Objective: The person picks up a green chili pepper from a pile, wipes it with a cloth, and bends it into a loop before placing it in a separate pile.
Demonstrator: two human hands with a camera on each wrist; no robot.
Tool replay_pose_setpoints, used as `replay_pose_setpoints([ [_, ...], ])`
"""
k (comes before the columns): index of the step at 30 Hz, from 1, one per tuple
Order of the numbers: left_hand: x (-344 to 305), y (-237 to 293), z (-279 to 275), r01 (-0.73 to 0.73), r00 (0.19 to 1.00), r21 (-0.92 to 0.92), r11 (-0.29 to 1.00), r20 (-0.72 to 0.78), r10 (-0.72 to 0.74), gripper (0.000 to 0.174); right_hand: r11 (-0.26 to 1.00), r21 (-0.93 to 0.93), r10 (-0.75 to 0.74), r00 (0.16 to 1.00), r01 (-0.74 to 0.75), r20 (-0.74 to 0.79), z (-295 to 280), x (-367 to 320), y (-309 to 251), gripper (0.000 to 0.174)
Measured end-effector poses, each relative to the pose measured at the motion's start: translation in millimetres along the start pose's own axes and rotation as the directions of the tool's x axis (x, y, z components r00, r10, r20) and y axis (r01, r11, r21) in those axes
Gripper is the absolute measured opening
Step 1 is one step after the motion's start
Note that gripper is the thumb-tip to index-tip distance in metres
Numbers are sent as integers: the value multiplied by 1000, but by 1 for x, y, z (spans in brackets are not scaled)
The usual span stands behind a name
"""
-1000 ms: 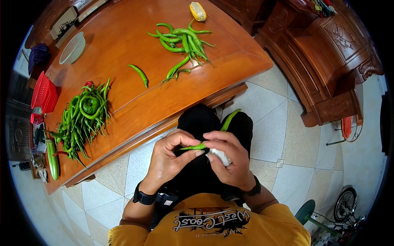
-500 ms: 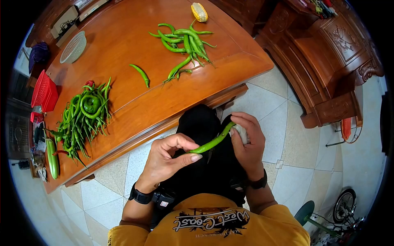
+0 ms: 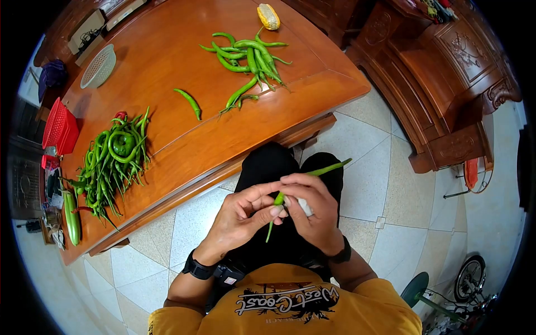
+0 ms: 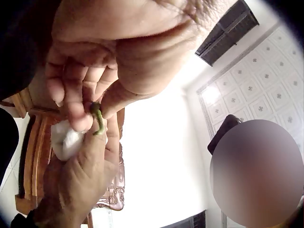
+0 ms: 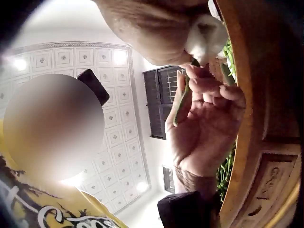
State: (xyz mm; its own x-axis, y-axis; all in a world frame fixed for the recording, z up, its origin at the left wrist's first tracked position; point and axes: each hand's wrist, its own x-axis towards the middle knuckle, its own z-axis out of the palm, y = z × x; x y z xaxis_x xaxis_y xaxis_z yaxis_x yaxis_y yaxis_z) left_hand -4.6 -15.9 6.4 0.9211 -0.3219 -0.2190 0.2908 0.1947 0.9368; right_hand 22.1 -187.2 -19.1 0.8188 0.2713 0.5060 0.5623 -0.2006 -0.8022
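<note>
Over the person's lap, both hands meet at one end of a long green chili pepper. My left hand pinches it near the stem, between thumb and fingers. The thin stem hangs down below the fingertips, also curling out in the left wrist view. My right hand grips the pepper close beside the left fingertips, with a crumpled white cloth or tissue tucked in its palm. The pepper's middle is hidden behind the right fingers; its far tip points out to the right.
On the wooden table lie a heap of green peppers, a smaller pile and a single pepper. A corn cob, a white basket, a red basket and a long pale-green vegetable lie around them.
The right hand moved right along the pepper, half a second ago holding its far end, and has now come back beside the left fingertips. The pepper's far tip again sticks out past the right hand.
</note>
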Motion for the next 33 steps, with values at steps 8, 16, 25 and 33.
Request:
replay_pose_setpoints([
  [8,-6,3,-10,76,997,-104,992,21,-74,36,968,-249,-56,993,27,-109,-21,8,19,15],
  [16,-5,3,-14,112,994,-178,978,27,-109,35,969,-247,-27,978,-25,-206,-34,13,25,17],
  [25,-1,2,-8,101,995,-198,975,24,-99,35,1000,0,-4,999,4,35,-6,5,5,18],
  [33,-4,4,-11,146,989,-185,972,63,-137,34,980,-201,-42,990,13,-138,-29,15,19,14],
])
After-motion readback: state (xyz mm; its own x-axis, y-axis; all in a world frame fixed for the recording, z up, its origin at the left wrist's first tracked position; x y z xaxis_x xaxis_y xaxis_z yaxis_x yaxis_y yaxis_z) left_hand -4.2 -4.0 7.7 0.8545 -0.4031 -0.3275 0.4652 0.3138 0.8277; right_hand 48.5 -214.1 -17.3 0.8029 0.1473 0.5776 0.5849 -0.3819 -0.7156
